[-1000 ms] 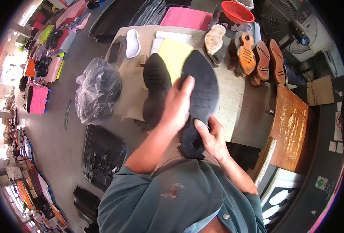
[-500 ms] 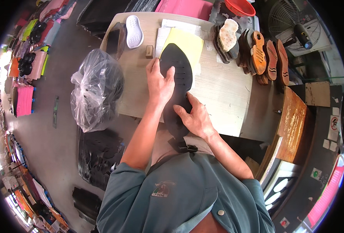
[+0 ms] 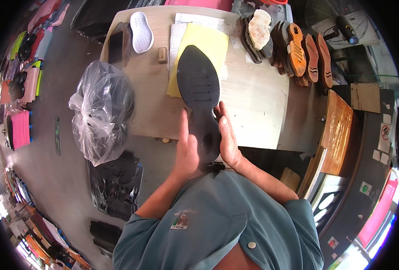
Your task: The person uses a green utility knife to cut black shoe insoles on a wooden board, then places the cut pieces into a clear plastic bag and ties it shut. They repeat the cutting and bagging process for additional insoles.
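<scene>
A black shoe sole (image 3: 199, 74) with slots across its forefoot and a round recess in its heel stands out in front of me, toe pointing away. My left hand (image 3: 187, 150) presses along its left edge near the heel, index finger stretched forward. Along the right edge, my right hand (image 3: 227, 137) holds the sole with its fingers pointing forward. Between the two palms the heel end is gripped, close to my waist. Beneath the toe end lies a yellow sheet (image 3: 222, 42) over white papers (image 3: 195, 19) on the table (image 3: 258, 108).
On the table are a white sole (image 3: 142, 33), a dark phone-like slab (image 3: 116, 47) and a small wooden block (image 3: 162, 55). Stacked sole shapes (image 3: 297, 49) line the right edge. A clear plastic bag (image 3: 102, 112) with dark contents bulges at the left. A fan (image 3: 343, 27) stands far right.
My left hand has slid from the sole's forefoot back to the heel's left side. My right hand's fingers have straightened along the right edge. The view has shifted slightly.
</scene>
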Motion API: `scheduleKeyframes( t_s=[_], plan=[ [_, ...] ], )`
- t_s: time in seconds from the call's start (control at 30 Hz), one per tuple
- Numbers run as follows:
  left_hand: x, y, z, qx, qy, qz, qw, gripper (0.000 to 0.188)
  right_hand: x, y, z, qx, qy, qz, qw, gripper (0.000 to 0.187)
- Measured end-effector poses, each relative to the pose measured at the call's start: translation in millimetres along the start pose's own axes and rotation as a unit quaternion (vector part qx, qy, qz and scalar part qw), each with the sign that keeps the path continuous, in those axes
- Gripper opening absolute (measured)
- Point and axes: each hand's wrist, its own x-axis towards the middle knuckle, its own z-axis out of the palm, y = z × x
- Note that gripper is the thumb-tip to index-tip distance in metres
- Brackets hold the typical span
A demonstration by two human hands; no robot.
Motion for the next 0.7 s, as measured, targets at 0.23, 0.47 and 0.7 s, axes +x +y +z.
scheduleKeyframes(
  t_s=[0.23, 0.47, 0.7],
  plan=[
    [4.4, -1.5, 8.9, 0.014, 0.039, -0.012, 0.999, 0.058, 10.0, -5.8, 12.0, 0.001, 0.026, 0.014, 1.0, 0.082],
    [8.5, -15.9, 7.0, 0.062, 0.058, -0.053, 0.995, 0.054, 5.1, 4.9, 4.4, 0.017, -0.028, -0.001, 0.999, 0.082],
    [18.7, 22.7, 9.0, 0.178, 0.177, 0.054, 0.966, 0.053, 8.1, -89.9, -51.4, 0.147, -0.1, 0.021, 0.984, 0.075]
  ],
)
